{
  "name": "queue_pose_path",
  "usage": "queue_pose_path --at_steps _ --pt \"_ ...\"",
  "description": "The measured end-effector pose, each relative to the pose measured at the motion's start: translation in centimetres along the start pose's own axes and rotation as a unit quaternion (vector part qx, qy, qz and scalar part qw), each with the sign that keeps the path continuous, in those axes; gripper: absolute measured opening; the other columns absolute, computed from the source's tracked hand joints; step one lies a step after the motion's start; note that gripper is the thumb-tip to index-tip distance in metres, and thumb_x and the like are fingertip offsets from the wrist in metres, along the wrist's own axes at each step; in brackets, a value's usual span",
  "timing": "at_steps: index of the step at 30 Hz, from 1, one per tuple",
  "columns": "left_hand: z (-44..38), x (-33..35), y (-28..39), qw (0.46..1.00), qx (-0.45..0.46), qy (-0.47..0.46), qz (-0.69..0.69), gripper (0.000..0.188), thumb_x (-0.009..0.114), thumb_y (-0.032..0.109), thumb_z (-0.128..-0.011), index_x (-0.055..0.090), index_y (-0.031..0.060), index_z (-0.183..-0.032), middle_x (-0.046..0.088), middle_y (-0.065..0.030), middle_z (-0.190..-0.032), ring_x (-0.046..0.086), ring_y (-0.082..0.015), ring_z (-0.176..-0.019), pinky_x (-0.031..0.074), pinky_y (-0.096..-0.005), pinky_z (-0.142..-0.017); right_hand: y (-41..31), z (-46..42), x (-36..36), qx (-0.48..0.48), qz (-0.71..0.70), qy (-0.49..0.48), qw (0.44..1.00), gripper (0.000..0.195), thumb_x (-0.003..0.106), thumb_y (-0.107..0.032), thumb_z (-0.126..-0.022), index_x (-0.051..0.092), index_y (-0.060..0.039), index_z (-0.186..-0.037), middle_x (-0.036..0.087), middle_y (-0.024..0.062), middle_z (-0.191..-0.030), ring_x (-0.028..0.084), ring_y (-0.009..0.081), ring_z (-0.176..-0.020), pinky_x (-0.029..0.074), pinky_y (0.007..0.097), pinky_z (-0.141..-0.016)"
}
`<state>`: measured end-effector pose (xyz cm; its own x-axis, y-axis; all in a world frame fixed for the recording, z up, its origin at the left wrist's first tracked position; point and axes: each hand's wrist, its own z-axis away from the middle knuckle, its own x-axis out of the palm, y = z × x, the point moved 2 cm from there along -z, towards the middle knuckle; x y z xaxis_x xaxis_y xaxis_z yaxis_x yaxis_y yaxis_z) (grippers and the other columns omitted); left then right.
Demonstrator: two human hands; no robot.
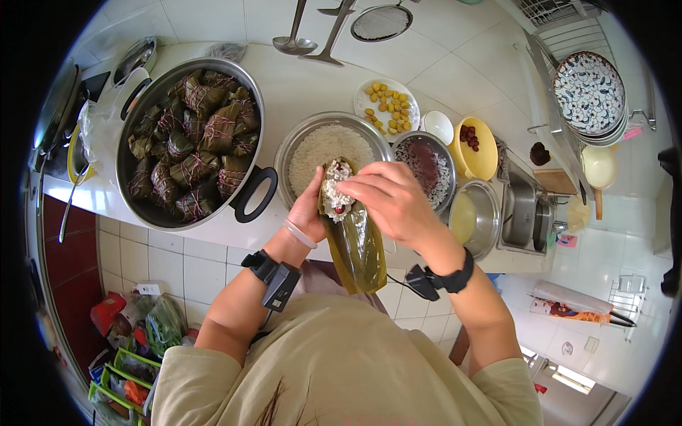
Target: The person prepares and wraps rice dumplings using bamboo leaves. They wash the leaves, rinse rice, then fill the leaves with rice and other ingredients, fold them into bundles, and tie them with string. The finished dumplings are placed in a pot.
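Note:
My left hand (pixel 313 210) cradles a folded green leaf wrapper (pixel 359 250) whose long tail hangs toward my shirt. White rice (pixel 337 186) fills the leaf's upper end, with a red date (pixel 339 210) showing at its lower edge and another red bit near the top. From the right, the extended fingers of my right hand (pixel 397 199) rest on that rice; its thumb is mostly hidden. Behind the leaf stands a steel bowl of white rice (pixel 330 146). Beside my right hand is a smaller bowl of dark and white rice mix (pixel 426 165).
A large black-handled pot (pixel 260 138) at left holds several string-tied leaf dumplings (pixel 194 165). Yellow nuts, probably chestnuts (pixel 394 106), lie on a white plate. At right are a yellow bowl (pixel 487 152) with red dates, a steel basin (pixel 489 223) and a sink (pixel 517 207). Ladles (pixel 294 45) hang behind.

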<state>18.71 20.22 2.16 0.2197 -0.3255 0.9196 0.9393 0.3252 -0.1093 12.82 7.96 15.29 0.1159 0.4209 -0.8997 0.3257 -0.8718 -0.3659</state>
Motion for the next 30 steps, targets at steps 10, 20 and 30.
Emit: queue_pose_path --at_steps 10,20,30 --pt "-1.2 2.8 -1.2 0.993 -0.007 -0.116 -0.003 0.049 0.032 0.041 -0.103 0.047 0.0071 -0.133 0.057 -0.0132 -0.128 0.060 -0.0267 -0.109 0.051 -0.0419 -0.094 -2.5 3.9 -2.6 -0.169 0.119 -0.100 0.973 0.039 0.061 -0.009 -0.078 0.062 -0.0175 -0.116 0.059 0.0041 -0.123 0.051 0.0219 -0.119 0.043 0.0374 -0.099" --pt "-1.5 3.5 -2.4 0.996 -0.028 -0.077 -0.024 0.057 0.035 0.051 -0.099 0.049 0.0071 -0.132 0.056 -0.0153 -0.130 0.056 -0.0268 -0.115 0.044 -0.0425 -0.101 -3.7 4.4 -3.4 -0.118 0.045 -0.154 0.980 0.030 0.060 -0.010 -0.075 0.069 -0.0107 -0.103 0.065 0.0073 -0.108 0.059 0.0237 -0.103 0.050 0.0376 -0.087" --pt "-2.0 3.5 -2.7 0.984 0.016 -0.147 -0.097 0.044 0.042 0.046 -0.099 0.054 0.0105 -0.122 0.060 -0.0097 -0.119 0.060 -0.0225 -0.107 0.051 -0.0375 -0.093 -1.6 2.7 -4.2 0.127 -0.219 -0.014 0.967 0.020 0.071 -0.001 -0.075 0.069 -0.0025 -0.095 0.068 0.0109 -0.092 0.066 0.0255 -0.083 0.054 0.0347 -0.074"
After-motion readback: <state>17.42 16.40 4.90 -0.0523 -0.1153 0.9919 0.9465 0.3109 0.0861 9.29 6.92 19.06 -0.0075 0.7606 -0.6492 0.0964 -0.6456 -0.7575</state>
